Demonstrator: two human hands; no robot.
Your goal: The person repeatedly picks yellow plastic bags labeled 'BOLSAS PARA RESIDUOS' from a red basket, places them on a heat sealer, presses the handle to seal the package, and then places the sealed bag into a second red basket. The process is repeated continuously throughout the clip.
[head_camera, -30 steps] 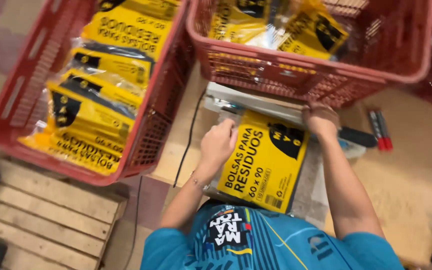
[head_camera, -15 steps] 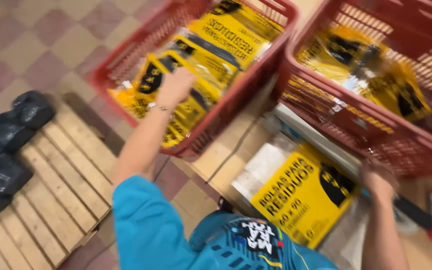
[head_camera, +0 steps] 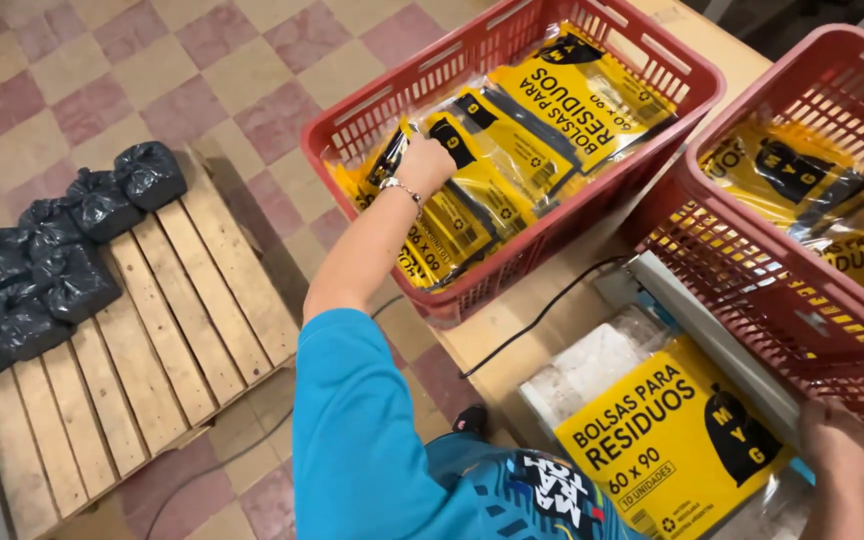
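Left hand closed on one yellow packet, right hand pressing sealer bar, two red baskets

I get warm, even indoor light, soft shadows falling toward ten o'clock, glare on plastic, sharp focus throughout.

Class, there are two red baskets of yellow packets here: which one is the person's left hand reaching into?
The left red basket; the left hand rests on its packets, unlike the right basket.
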